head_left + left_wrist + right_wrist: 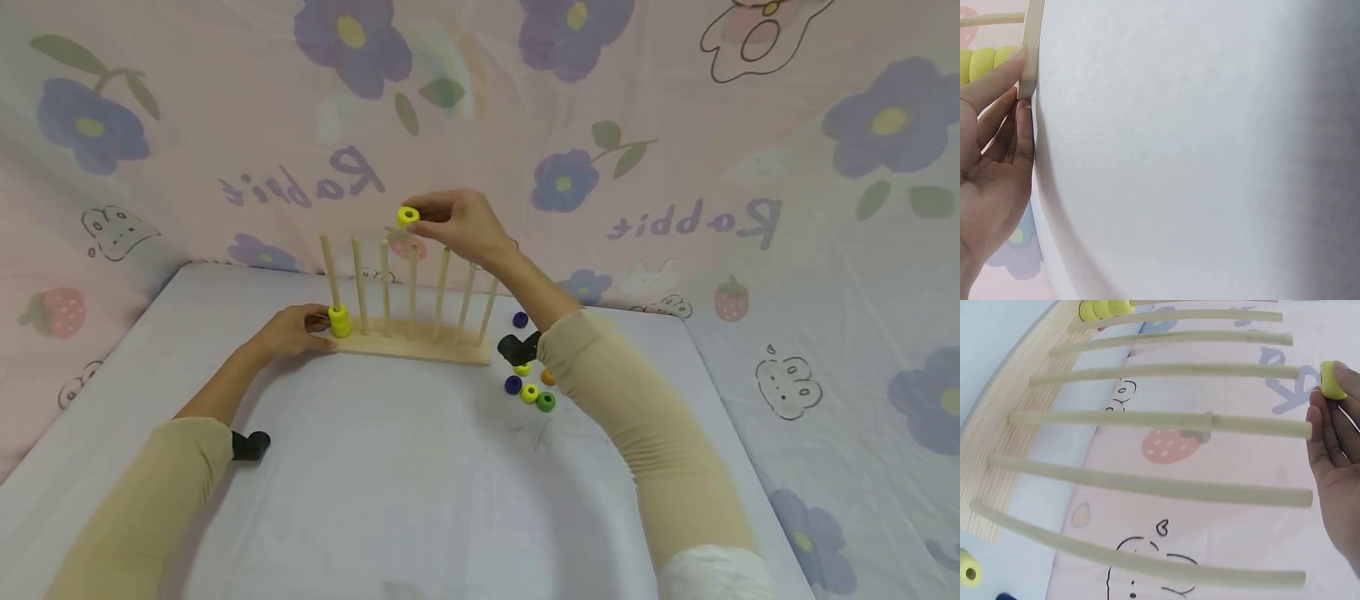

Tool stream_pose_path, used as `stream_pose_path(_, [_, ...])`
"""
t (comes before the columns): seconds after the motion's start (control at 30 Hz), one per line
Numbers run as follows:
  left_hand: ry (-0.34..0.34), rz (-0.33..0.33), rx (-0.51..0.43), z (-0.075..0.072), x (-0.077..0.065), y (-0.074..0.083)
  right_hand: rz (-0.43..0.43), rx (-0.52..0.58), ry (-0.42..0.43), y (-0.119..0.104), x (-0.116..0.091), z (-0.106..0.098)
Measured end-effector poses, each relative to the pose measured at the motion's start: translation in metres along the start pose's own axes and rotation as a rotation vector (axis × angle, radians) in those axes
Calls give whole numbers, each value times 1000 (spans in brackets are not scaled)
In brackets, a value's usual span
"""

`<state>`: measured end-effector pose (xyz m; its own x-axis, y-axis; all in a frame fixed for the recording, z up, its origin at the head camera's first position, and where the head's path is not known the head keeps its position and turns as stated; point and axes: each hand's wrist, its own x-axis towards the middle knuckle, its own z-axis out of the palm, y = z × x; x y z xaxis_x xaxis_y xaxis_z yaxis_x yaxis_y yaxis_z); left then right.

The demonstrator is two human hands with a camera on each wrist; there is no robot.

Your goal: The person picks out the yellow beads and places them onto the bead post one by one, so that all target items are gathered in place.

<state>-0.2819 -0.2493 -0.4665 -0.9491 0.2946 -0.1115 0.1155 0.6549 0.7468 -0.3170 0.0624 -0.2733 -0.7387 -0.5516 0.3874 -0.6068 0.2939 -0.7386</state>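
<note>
Table carries a wooden peg rack on its far side. The left hand grips the rack's left end; the right hand is raised near the peg tips. A stack of yellow beads sits low on the leftmost peg. A single yellow bead, pinched by the right hand, is on no peg. A loose pinch could, I think, let it fall and roll.

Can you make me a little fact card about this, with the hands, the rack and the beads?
Right grip: pinches a yellow bead, higher than the peg tops
Left grip: holds the left end of the wooden rack
Pegs: seven
Stacked beads: yellow, on the leftmost peg
Loose beads: yellow, dark blue, green, orange; right of the rack
</note>
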Motion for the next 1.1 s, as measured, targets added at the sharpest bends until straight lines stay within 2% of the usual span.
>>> stream_pose_path(0.7, [-11, -7, -6, -2, 1, 5, 25, -21, -76, -16, 32, 37])
stream_pose_path(0.93, [-10, -16, 6, -4, 1, 7, -2, -24, -101, -21, 40, 47])
stream_pose_path(1.1, [-15, -17, 12, -4, 0, 7, 20, -28, -130, -22, 45, 55])
